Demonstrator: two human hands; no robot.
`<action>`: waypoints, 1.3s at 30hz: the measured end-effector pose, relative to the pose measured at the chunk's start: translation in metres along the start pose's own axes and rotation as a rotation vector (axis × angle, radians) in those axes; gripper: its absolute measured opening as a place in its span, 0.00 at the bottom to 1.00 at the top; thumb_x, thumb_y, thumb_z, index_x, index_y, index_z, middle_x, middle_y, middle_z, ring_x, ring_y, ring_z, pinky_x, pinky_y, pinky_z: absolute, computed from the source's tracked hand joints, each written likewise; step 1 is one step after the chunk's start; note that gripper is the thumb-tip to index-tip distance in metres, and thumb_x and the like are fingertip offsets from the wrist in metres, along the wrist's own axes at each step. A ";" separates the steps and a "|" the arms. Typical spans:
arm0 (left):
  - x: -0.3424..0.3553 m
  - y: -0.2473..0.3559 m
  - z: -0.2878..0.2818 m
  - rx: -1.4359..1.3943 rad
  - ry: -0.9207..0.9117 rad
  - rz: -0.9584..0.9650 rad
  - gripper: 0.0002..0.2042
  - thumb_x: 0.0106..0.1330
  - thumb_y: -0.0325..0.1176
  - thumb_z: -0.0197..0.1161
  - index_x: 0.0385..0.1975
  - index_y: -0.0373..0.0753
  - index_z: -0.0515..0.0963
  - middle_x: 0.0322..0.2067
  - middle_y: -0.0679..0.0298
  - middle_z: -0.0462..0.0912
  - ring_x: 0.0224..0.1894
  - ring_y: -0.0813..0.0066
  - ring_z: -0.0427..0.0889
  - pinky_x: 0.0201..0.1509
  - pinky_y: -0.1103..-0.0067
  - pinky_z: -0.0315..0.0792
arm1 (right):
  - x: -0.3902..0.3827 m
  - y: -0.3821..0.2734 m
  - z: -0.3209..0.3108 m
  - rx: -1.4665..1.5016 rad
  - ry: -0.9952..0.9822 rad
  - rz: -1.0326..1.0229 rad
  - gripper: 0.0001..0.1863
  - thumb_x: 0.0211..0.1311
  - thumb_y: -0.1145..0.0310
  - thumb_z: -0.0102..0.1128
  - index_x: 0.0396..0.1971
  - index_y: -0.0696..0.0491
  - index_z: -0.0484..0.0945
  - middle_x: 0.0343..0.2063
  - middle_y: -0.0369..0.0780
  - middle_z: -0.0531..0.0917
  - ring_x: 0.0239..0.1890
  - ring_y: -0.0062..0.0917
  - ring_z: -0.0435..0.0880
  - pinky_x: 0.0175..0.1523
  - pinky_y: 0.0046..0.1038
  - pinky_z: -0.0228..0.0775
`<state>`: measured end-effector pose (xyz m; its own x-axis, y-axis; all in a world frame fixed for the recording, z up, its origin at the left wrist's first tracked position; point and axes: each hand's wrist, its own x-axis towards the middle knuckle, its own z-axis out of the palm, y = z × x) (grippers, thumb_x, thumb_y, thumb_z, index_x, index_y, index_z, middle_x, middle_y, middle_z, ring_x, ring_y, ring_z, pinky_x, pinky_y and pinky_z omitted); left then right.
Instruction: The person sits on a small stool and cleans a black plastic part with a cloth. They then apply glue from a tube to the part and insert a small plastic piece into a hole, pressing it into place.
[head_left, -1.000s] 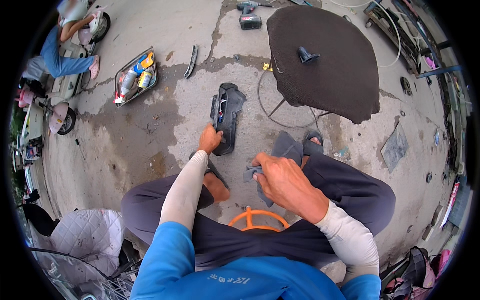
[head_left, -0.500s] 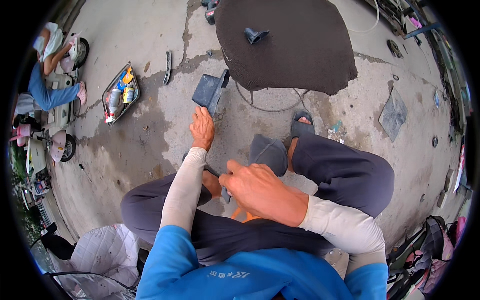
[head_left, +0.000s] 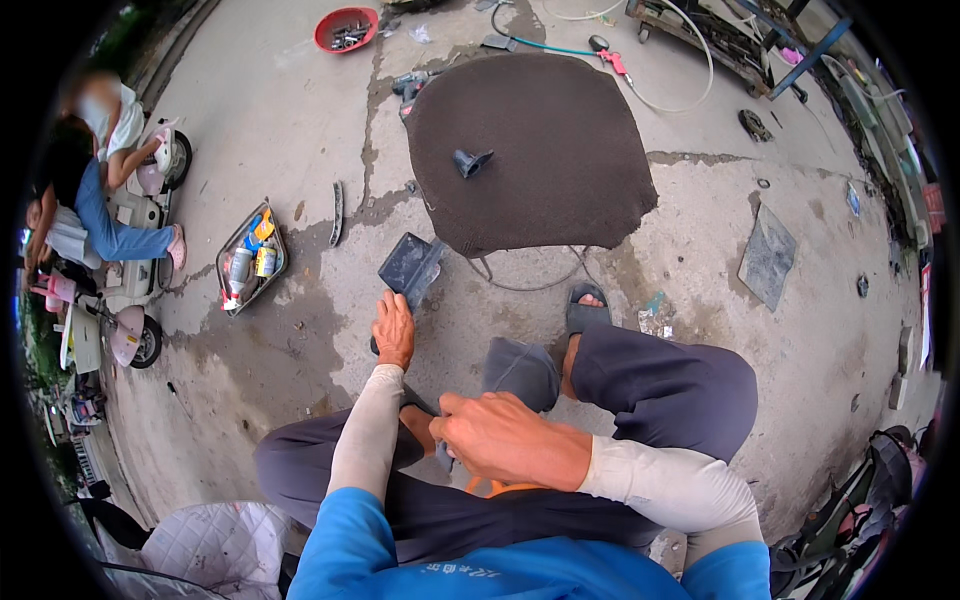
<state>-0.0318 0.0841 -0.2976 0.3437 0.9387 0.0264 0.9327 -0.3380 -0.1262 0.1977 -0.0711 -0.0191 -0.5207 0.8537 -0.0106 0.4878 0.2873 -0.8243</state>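
Note:
My left hand (head_left: 394, 332) reaches forward, its fingers closed at the near edge of a dark, box-like piece with a flap (head_left: 408, 264). Over my lap, my right hand (head_left: 505, 437) makes a fist. A small grey bit shows below its fingers; what it grips is mostly hidden. Beyond it, between my feet, lies a rounded grey object (head_left: 522, 372). Part of something orange (head_left: 492, 488) peeks out under my right wrist. Ahead, a brown cloth-covered stool (head_left: 540, 150) carries a dark hollow fitting (head_left: 471, 162).
A tray (head_left: 284, 270) of bottles and cans lies to the left, near a curved strip (head_left: 337, 214). Farther off are a red bowl (head_left: 346, 30) of metal parts, an air hose with a pink gun (head_left: 613, 62) and a flat grey sheet (head_left: 768, 257). People sit by scooters (head_left: 130, 215) at left.
The view has tilted up, so the scene sits lower and more ground shows beyond the stool. The dark piece's flap looks less upright. Both hands keep nearly the same pose.

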 end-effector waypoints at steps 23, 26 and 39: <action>0.038 -0.115 -0.202 -1.096 0.144 -0.342 0.10 0.60 0.25 0.60 0.40 0.31 0.72 0.28 0.61 0.77 0.30 0.73 0.73 0.38 0.73 0.70 | 0.048 -0.018 -0.011 0.205 0.282 0.086 0.12 0.61 0.69 0.69 0.42 0.59 0.83 0.40 0.49 0.87 0.42 0.43 0.88 0.46 0.36 0.78; 0.017 -0.114 -0.242 -1.200 0.216 -0.316 0.09 0.62 0.27 0.59 0.39 0.31 0.72 0.27 0.63 0.75 0.29 0.76 0.69 0.36 0.73 0.68 | 0.064 -0.027 -0.024 0.318 0.376 0.090 0.12 0.61 0.68 0.68 0.42 0.57 0.83 0.39 0.49 0.87 0.40 0.44 0.86 0.45 0.38 0.77; -0.071 -0.008 -0.275 -1.310 0.370 -0.459 0.11 0.64 0.26 0.58 0.43 0.32 0.67 0.34 0.56 0.75 0.36 0.71 0.73 0.40 0.71 0.70 | 0.089 -0.029 0.033 -0.564 0.555 -0.366 0.06 0.62 0.73 0.63 0.38 0.55 0.81 0.33 0.40 0.78 0.28 0.36 0.83 0.30 0.38 0.74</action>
<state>-0.0338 0.0013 -0.0255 -0.1909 0.9774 0.0909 0.3240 -0.0247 0.9457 0.1146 -0.0179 -0.0147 -0.3676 0.7116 0.5988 0.7070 0.6321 -0.3172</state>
